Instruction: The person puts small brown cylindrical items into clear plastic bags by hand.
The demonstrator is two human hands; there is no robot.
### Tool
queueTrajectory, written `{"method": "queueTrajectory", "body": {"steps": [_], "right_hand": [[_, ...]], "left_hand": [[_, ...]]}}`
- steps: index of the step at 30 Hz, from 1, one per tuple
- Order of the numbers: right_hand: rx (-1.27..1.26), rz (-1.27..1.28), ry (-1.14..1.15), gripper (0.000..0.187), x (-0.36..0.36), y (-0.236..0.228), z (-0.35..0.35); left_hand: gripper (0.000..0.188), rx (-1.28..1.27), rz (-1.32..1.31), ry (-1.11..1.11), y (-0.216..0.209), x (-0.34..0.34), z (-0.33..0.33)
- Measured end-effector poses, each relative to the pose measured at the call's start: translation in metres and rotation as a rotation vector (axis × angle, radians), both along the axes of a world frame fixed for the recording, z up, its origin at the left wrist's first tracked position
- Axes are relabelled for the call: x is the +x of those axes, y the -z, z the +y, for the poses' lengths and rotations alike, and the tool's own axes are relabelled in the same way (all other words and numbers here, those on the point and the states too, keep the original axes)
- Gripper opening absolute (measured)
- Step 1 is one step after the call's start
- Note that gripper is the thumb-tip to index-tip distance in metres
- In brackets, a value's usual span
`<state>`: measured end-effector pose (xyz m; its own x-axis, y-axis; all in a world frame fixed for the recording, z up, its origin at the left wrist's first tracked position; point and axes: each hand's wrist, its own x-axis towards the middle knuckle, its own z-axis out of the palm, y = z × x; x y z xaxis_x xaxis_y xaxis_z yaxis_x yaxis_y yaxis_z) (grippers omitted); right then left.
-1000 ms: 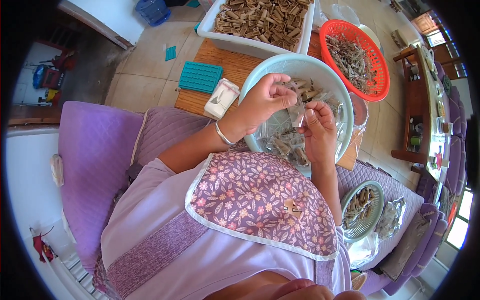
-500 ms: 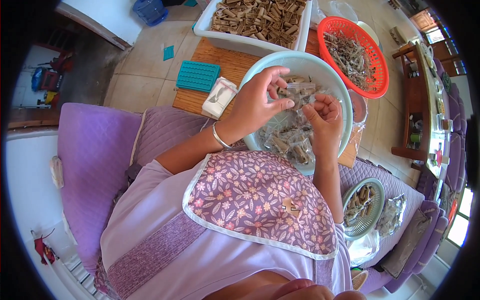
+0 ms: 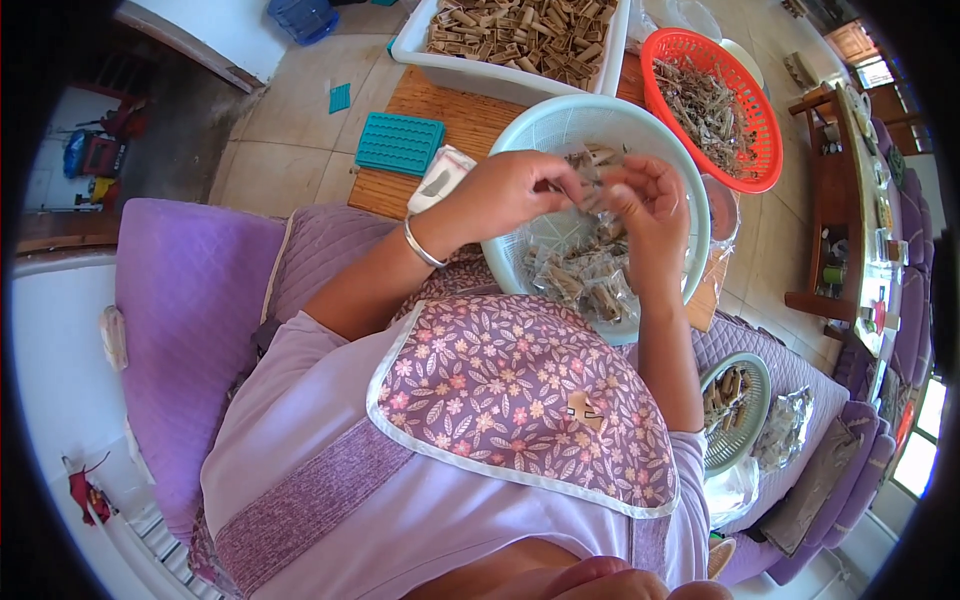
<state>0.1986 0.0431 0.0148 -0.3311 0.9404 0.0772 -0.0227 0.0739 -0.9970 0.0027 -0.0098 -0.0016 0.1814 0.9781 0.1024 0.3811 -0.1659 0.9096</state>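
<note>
Over a pale green basin [image 3: 697, 245], my left hand [image 3: 515, 195] and my right hand [image 3: 652, 200] work close together. Fingers and thumb of each are pinched on a small clear plastic bag [image 3: 592, 198] between them, mostly covered by the fingers and slightly blurred. Below, in the basin, lie several filled clear bags [image 3: 580, 280] with brown, tube-like pieces inside. A silver bangle [image 3: 420, 243] circles my left wrist.
A white tub [image 3: 505, 80] of short brown split pieces stands at the back. Right of it is a red basket [image 3: 775, 130] of dry, twiggy material. A teal ridged tray [image 3: 400, 143] and white packets [image 3: 440, 180] sit left. A small green basket [image 3: 762, 420] rests lower right.
My left hand has turned and come down, its fingertips now against the bag near my right thumb. The bag's flat top, spread between my hands before, is now largely hidden.
</note>
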Motion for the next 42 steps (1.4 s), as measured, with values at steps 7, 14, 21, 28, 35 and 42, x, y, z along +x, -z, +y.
{"method": "queueTrajectory", "body": {"steps": [7, 14, 21, 28, 35, 42], "right_hand": [[0.518, -0.936, -0.355, 0.019, -0.035, 0.056, 0.044], [0.531, -1.162, -0.398, 0.020, -0.056, 0.083, 0.042], [0.125, -0.491, -0.222, 0.022, -0.031, 0.046, 0.033], [0.024, -0.190, -0.087, 0.017, -0.019, 0.017, 0.015], [0.006, 0.132, 0.067, 0.015, -0.016, 0.013, -0.001], [-0.319, 0.355, 0.070, 0.022, -0.012, 0.020, -0.015]], "left_hand": [[0.011, -0.012, -0.411, -0.422, -0.014, -0.029, -0.004], [0.016, -0.053, -0.589, -0.460, -0.004, -0.022, -0.016], [0.047, 0.062, -0.139, -0.492, 0.015, -0.013, -0.008], [0.040, -0.048, -0.166, -0.324, 0.022, 0.008, 0.009], [0.032, -0.048, -0.678, -0.441, 0.007, 0.020, 0.008], [0.027, 0.006, -1.128, -0.382, 0.001, 0.021, 0.001]]}}
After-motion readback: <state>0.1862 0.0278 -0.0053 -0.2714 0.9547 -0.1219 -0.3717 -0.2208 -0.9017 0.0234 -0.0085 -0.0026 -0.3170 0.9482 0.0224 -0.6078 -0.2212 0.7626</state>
